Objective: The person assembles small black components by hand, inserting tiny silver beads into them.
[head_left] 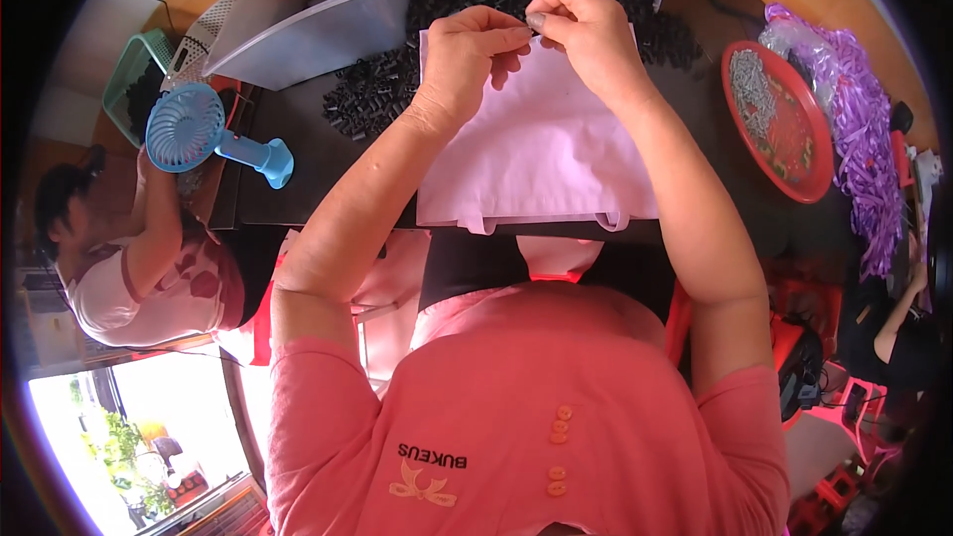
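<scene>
My left hand (459, 58) and my right hand (588, 32) meet at the far edge of a pale pink cloth (551, 154) with small loops along its near edge. Both hands are closed in a pinch, thumbs against fingers, their tips almost touching. Whatever sits between the fingertips is too small to make out. The cloth lies on the dark table below my hands, its near side at the table's front edge. Just beyond and left of my hands spreads a heap of small black tube-like pieces (372, 94).
A clear plastic bin (308, 25) lies tilted at the far left, near a blue handheld fan (189, 129). On the right are a red tray (809, 154) with small grey pieces and a bundle of purple strips (866, 119). A person (149, 258) sits at the left.
</scene>
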A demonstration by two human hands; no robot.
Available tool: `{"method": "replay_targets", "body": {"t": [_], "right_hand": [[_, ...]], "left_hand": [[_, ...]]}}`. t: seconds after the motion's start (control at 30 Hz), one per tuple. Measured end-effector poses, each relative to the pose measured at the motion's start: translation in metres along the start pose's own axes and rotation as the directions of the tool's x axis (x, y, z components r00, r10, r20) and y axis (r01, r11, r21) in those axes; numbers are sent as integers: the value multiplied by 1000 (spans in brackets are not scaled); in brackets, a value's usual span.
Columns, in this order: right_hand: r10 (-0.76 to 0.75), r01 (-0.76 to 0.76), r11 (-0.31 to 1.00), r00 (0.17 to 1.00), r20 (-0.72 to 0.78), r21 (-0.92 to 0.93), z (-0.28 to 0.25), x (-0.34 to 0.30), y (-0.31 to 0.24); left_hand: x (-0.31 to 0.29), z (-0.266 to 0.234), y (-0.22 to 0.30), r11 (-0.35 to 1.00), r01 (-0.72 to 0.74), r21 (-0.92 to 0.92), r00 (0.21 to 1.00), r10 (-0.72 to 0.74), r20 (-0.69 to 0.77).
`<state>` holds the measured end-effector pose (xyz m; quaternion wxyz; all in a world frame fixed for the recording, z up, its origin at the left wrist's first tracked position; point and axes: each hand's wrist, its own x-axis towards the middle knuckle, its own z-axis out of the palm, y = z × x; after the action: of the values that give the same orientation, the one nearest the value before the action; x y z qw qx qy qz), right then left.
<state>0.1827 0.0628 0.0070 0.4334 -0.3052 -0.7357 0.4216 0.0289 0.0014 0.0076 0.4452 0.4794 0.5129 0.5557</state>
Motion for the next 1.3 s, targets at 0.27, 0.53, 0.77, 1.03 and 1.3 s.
{"method": "replay_targets", "body": {"t": [0.27, 0.53, 0.77, 1.03, 1.3], "right_hand": [[135, -81, 950, 977, -163, 302, 21, -11, -9], [250, -168, 870, 961, -121, 463, 33, -13, -8], [260, -161, 855, 956, -139, 492, 32, -14, -6], [134, -81, 934, 982, -131, 347, 23, -5, 8], [102, -102, 977, 995, 8, 188, 9, -1, -1]], "left_hand": [[-7, 9, -8, 945, -19, -325, 998, -2, -65], [-3, 2, -16, 929, -20, -370, 990, -33, -139], [-7, 8, -20, 945, -57, -321, 987, 6, -158], [-5, 2, -18, 947, -22, -320, 991, -23, -135], [-5, -2, -17, 946, -3, -325, 995, -29, -95]]}}
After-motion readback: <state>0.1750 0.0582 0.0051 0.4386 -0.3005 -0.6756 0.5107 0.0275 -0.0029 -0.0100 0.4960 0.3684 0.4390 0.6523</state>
